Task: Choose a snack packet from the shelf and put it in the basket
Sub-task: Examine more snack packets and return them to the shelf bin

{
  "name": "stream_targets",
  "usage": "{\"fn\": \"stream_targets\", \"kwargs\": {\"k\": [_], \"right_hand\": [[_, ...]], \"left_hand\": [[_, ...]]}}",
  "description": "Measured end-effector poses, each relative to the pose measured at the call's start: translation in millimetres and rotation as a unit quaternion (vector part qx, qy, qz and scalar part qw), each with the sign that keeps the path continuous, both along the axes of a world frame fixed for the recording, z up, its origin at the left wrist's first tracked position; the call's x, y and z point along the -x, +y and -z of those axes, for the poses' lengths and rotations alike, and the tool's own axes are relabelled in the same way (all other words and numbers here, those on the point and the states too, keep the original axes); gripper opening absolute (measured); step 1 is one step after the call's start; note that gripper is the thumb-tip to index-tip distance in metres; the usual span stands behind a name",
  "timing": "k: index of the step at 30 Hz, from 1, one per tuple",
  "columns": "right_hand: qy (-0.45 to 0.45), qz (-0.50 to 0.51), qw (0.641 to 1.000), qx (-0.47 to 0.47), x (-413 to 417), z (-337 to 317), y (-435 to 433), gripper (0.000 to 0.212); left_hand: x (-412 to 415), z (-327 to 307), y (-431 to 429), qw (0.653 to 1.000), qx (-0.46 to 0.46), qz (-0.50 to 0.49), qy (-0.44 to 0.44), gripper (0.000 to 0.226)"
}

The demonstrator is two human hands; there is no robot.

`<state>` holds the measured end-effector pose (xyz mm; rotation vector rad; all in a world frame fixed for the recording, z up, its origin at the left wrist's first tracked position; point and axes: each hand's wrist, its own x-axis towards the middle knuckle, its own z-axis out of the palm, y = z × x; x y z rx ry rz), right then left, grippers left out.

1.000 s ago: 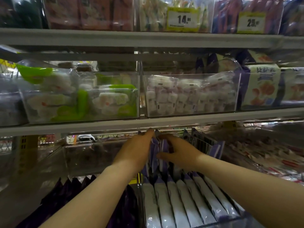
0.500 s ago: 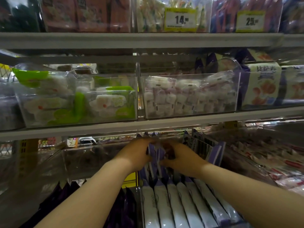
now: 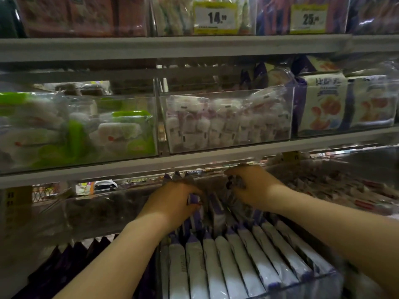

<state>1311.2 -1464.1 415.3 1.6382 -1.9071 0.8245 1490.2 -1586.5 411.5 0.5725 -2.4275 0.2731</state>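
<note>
White-and-purple snack packets (image 3: 226, 266) stand on edge in a tight row running back under the grey shelf rail (image 3: 129, 171). Just below that rail, the left hand (image 3: 172, 203) and the right hand (image 3: 254, 188) each grip a packet's top.

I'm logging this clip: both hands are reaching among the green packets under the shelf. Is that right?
Not quite. The head view shows the left hand and right hand reaching among the purple-and-white packets under the shelf. The green packets sit in a clear bin on top of that shelf, with no hand on them.
</note>
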Motion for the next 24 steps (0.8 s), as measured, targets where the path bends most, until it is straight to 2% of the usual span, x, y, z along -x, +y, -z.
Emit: {"fn": "stream_targets", "kwargs": {"k": [1, 3, 5, 7, 11, 16, 20, 22, 24], "right_hand": [[0.045, 0.068, 0.997, 0.0, 3.8, -1.3, 7.2, 0.042], [0.084, 0.137, 0.987, -0.024, 10.1, 1.5, 16.2, 0.05], [0.076, 0.153, 0.983, -0.066, 11.6, 8.0, 17.9, 0.057], [0.115, 0.176, 0.973, -0.092, 12.7, 12.8, 15.1, 0.066], [0.181, 0.168, 0.966, -0.079, 9.7, 15.8, 9.7, 0.066], [0.112, 0.123, 0.985, -0.054, -2.7, 11.2, 11.0, 0.053], [0.073, 0.079, 0.993, 0.039, -11.2, 11.4, 32.7, 0.041], [0.048, 0.055, 0.996, 0.052, -19.6, 10.6, 51.2, 0.031], [0.027, 0.054, 0.997, 0.044, -27.0, 7.2, 70.5, 0.029]], "left_hand": [[0.2, 0.6, -0.3, 1.0, -0.004, 0.001, 0.0, 0.032], [0.3, 0.4, 0.8, 1.0, 0.001, -0.001, -0.005, 0.033], [-0.5, -0.3, 1.6, 1.0, 0.004, -0.004, -0.006, 0.032], [-1.4, 0.1, 3.1, 1.0, 0.004, -0.01, -0.009, 0.033], [-2.4, -0.9, 6.6, 1.0, 0.003, -0.014, -0.019, 0.033], [-2.3, -2.3, 12.8, 0.995, 0.057, -0.056, -0.062, 0.04], [-5.1, -6.2, 25.1, 0.974, 0.148, -0.109, -0.135, 0.054], [-12.7, -6.1, 33.0, 0.974, 0.156, -0.102, -0.129, 0.056], [-23.3, -5.0, 41.9, 0.975, 0.162, -0.099, -0.117, 0.056]]}}
